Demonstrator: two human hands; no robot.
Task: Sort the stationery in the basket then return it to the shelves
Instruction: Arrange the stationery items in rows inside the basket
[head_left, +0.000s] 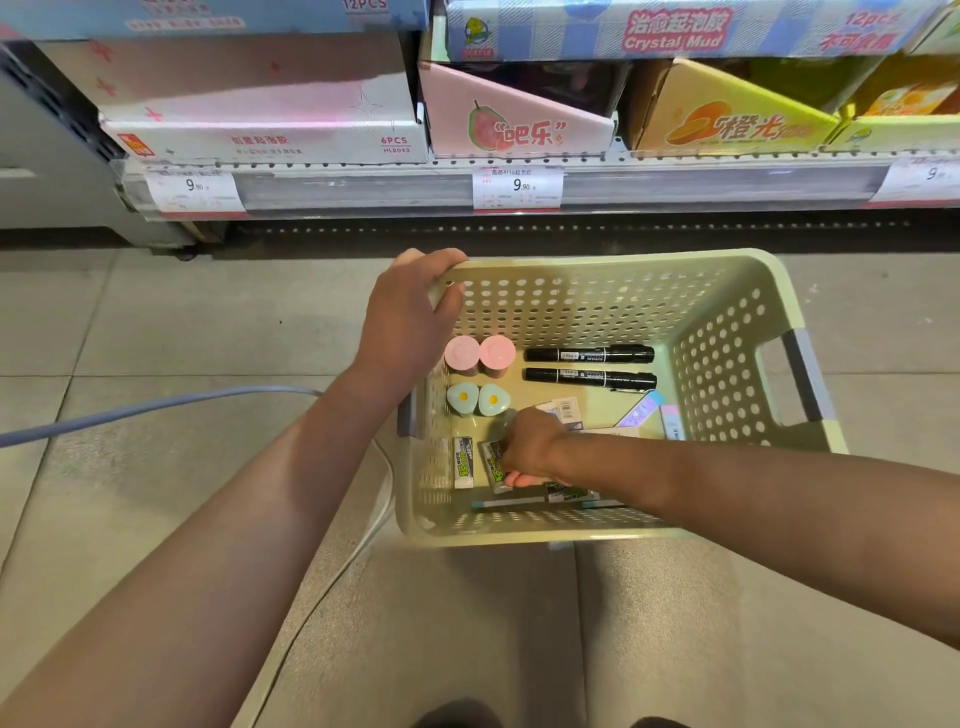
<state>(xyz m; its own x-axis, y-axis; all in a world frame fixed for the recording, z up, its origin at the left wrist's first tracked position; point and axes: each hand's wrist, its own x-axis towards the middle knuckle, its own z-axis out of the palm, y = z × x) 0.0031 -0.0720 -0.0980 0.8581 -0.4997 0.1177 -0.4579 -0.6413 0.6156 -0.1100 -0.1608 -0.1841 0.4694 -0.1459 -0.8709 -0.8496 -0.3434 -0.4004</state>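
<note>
Stationery sorting inside the green basket (737, 332), lower centre of the frame, below the shelves (519, 176).

I'm steadying the basket with my left hand (410, 322), fingers curled over its upper-left rim, while my right hand (524, 447) is pinching an eraser pack (491, 465) beside its twin (462, 461). Pink pots (479, 353), egg-shaped pieces (478, 399) and black markers (589, 366) are already lying paired. Next, I judge, I'm lining up the loose packets at lower right.
</note>
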